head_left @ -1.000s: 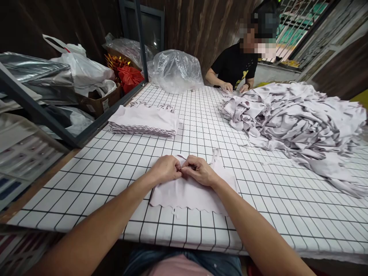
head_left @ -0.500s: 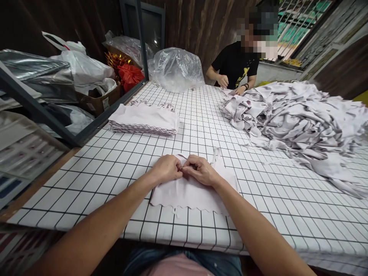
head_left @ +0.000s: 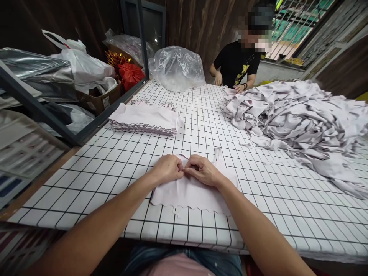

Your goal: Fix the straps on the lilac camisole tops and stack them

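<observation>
A pale pinkish fabric piece (head_left: 192,195) with a wavy near edge lies on the table in front of me. My left hand (head_left: 169,168) is closed in a pinch at the fabric's upper part. Close beside it, my right hand (head_left: 202,170) also pinches the fabric, thumb pointing toward the left fingertips. The exact bit between the fingers is too small to make out. A narrow fabric strip (head_left: 217,154) sticks out past the far edge, right of my right hand.
Beyond my hands lies a neat stack of matching fabric pieces (head_left: 145,119). To the right is a big loose heap of fabric (head_left: 301,115). A person in a black shirt (head_left: 237,63) is at the far side. Clear plastic (head_left: 178,67) rests at the back of the gridded tablecloth (head_left: 94,184).
My hands have barely shifted, still pinching at the same spot on the fabric. Across the table, the other person's raised hand has dropped lower and moved slightly left.
</observation>
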A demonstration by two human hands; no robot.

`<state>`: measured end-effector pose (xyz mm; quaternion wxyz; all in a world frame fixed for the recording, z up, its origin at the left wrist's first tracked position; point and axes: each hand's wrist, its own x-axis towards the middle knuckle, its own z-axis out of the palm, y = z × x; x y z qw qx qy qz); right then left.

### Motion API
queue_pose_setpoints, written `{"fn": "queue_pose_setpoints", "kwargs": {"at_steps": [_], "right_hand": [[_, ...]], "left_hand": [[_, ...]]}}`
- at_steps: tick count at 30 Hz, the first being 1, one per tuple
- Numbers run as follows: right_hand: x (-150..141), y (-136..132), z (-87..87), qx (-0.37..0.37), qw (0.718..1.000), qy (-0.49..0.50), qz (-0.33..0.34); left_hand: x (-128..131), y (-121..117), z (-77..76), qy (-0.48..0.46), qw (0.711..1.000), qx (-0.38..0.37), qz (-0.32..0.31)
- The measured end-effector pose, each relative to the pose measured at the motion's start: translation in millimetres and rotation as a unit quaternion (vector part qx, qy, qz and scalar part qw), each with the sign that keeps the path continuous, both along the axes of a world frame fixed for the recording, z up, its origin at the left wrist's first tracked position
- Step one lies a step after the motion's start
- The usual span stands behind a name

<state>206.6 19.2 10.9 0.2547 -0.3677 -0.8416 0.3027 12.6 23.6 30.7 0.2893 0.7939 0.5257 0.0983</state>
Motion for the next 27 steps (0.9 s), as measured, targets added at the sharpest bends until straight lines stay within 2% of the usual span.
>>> {"fn": "queue_pose_setpoints", "kwargs": {"at_steps": [4, 10, 13, 16, 19, 22, 27], "right_hand": [[1.5, 2.9, 10.6, 0.077, 0.991, -0.103, 0.026], [-6.9, 15.6, 37.4, 0.167, 0.932, -0.296, 0.123], [-12.6, 23.5, 43.9, 0.194, 0.905, -0.344, 0.154], [-13.3, 28.8, 45.9, 0.204, 0.898, -0.358, 0.157], [-8.3, 33.6, 47.8, 0.213, 0.896, -0.364, 0.138], [-1.3, 41.8, 51.0, 0.232, 0.905, -0.345, 0.085], [-0.2, 64.6, 50.0, 0.240, 0.950, -0.191, -0.056]], "left_hand": [[-0.6, 1.7, -0.7, -0.014, 1.000, -0.005, -0.017], [-2.7, 5.9, -2.9, -0.034, 0.998, -0.029, -0.033], [-4.1, 7.1, -3.0, -0.035, 0.998, -0.038, -0.035], [-5.4, 8.1, -2.8, -0.048, 0.997, -0.045, -0.049], [-6.1, 8.7, -2.2, -0.033, 0.997, -0.038, -0.050], [-6.6, 9.0, -1.4, -0.017, 0.999, -0.027, -0.043], [-9.0, 9.9, -3.7, -0.039, 0.998, -0.023, -0.044]]}}
